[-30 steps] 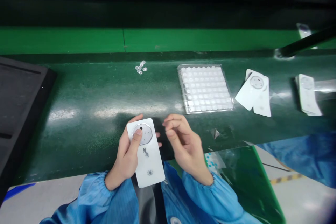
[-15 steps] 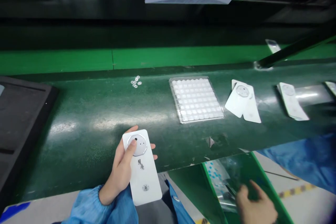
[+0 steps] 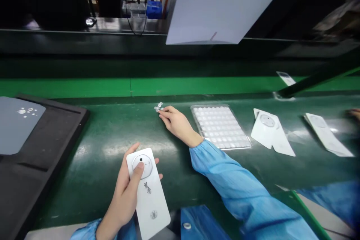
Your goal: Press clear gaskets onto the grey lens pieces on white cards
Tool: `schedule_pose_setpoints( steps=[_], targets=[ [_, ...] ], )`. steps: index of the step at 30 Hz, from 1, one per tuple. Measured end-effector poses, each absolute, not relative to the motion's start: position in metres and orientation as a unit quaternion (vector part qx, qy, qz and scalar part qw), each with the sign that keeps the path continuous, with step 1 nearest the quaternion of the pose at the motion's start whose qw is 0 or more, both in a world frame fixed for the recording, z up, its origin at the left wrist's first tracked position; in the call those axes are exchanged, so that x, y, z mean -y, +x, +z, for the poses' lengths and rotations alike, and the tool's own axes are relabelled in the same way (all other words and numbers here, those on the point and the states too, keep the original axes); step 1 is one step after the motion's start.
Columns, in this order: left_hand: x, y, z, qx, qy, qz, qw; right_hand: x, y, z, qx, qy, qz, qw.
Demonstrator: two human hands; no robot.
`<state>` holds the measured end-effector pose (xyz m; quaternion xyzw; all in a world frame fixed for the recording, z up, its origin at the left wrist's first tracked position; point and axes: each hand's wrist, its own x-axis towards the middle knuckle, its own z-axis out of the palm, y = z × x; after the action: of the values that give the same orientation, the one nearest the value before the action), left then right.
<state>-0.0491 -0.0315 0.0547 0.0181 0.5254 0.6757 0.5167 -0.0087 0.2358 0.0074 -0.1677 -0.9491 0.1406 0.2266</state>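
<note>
My left hand [image 3: 126,191] is closed around a white phone back cover [image 3: 153,202], its thumb resting on the round camera ring near the top. Black lettering and a small round mark lie below the ring. Out over the green table, my right hand [image 3: 178,123] has its fingertips pinched together at a small cluster of tiny whitish rings [image 3: 159,105]. Whether a ring is between those fingertips I cannot make out. To the right of that hand lies a clear plastic tray [image 3: 236,129] with rows of round white pieces.
Overlapping white back covers [image 3: 271,131] lie right of the tray, with another stack [image 3: 327,135] farther right. On the left is a black tray [image 3: 70,114] holding a grey plate [image 3: 17,123]. A white sheet [image 3: 208,11] hangs above. Another person's fingers [image 3: 354,113] show at the right edge.
My right hand has moved from over the green bin at lower right up to the small rings on the table. My left hand still holds the cover. The view has shifted up and left.
</note>
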Motion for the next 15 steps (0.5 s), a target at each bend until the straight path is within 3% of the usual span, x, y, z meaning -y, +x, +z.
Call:
schedule_pose_setpoints(
  steps=[3,10,15],
  targets=[
    [0.031,-0.058,0.049,-0.521,0.009,0.691,0.501,-0.213,0.024,0.0,0.962,-0.145,0.105,0.208],
    [0.025,-0.053,0.03,-0.467,-0.019,0.692,0.549,-0.091,0.168,-0.004,0.945,-0.152,0.223,0.187],
    [0.012,-0.038,0.025,-0.473,0.015,0.698,0.537,-0.065,0.19,-0.007,0.936,-0.133,0.251,0.21]
  ],
)
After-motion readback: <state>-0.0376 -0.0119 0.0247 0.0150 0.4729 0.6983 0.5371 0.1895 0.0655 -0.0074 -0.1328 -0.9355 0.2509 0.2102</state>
